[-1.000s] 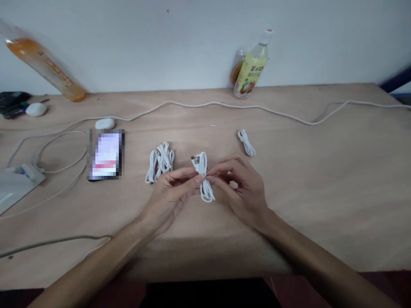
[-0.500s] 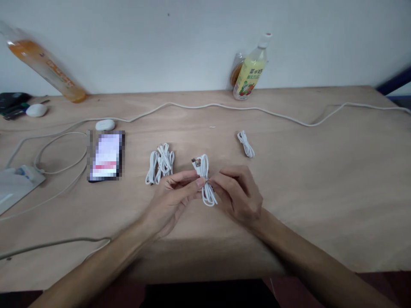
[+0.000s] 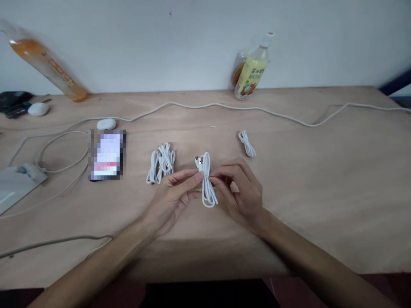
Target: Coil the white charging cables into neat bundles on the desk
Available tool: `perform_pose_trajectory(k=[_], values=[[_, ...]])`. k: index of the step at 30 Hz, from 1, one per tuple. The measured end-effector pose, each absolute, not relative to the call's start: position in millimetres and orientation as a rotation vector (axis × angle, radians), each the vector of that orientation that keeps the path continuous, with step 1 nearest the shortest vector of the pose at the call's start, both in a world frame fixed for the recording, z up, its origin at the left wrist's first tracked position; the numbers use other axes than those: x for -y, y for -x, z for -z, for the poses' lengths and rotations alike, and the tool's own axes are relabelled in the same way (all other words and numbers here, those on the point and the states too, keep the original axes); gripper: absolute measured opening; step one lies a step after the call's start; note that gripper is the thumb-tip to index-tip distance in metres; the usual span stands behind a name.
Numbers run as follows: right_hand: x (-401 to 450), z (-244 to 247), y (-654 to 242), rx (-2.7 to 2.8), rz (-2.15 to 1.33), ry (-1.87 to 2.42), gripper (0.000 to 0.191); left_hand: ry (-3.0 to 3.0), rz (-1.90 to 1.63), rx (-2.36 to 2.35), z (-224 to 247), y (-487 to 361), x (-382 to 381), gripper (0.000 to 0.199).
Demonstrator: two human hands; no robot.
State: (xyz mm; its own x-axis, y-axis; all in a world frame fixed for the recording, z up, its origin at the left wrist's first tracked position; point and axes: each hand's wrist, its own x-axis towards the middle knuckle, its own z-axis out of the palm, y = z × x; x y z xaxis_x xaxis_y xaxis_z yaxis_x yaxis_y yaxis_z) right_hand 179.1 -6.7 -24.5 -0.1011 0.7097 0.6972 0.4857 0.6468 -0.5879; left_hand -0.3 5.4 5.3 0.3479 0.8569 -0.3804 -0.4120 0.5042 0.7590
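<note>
My left hand [image 3: 175, 194] pinches a coiled white USB cable [image 3: 209, 196] between thumb and fingers, over the table. The coil is drawn in at its middle by a thin tie [image 3: 207, 176], and its metal plugs point up at the upper left. My right hand [image 3: 242, 188] is closed at the coil's right side, thumb and forefinger pinching the end of the tie. A pile of several coiled white cables [image 3: 162, 162] lies just beyond my left hand. One more coiled white cable [image 3: 247, 144] rests farther back on the right.
A lit phone [image 3: 107, 156] and a white earbud case [image 3: 106, 124] lie left. A long white cord [image 3: 224, 105] crosses the wooden table [image 3: 321, 179]. By the wall stand an orange drink bottle [image 3: 48, 68] and a yellow-labelled bottle [image 3: 252, 70]. A power strip [image 3: 19, 186] sits far left.
The right hand has turned slightly, and its thumb and forefinger have drawn a little away from the coil at the tie. The left hand keeps its hold on the cable.
</note>
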Motion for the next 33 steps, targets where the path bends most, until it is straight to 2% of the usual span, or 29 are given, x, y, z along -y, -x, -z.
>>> perform_pose_trajectory(k=[8, 15, 24, 28, 33], values=[[9, 23, -181, 1.727, -0.392, 1.054, 0.011, -0.634, -0.89, -0.855, -3, 2, -6, 0.029], [7, 24, -179, 1.499, -0.739, 1.16, 0.011, -0.656, -0.85, -0.817, -7, 1, -7, 0.026], [-3, 19, -181, 1.171, -1.38, 0.971, 0.031, -0.682, -0.711, -0.8, -6, 3, -4, 0.026], [-5, 15, -180, 1.126, -1.461, 0.977, 0.041, -0.644, -0.691, -0.834, -7, 2, -5, 0.028], [-5, 15, -180, 1.024, -1.434, 1.084, 0.043, -0.728, -0.826, -0.891, -7, 1, -5, 0.024]])
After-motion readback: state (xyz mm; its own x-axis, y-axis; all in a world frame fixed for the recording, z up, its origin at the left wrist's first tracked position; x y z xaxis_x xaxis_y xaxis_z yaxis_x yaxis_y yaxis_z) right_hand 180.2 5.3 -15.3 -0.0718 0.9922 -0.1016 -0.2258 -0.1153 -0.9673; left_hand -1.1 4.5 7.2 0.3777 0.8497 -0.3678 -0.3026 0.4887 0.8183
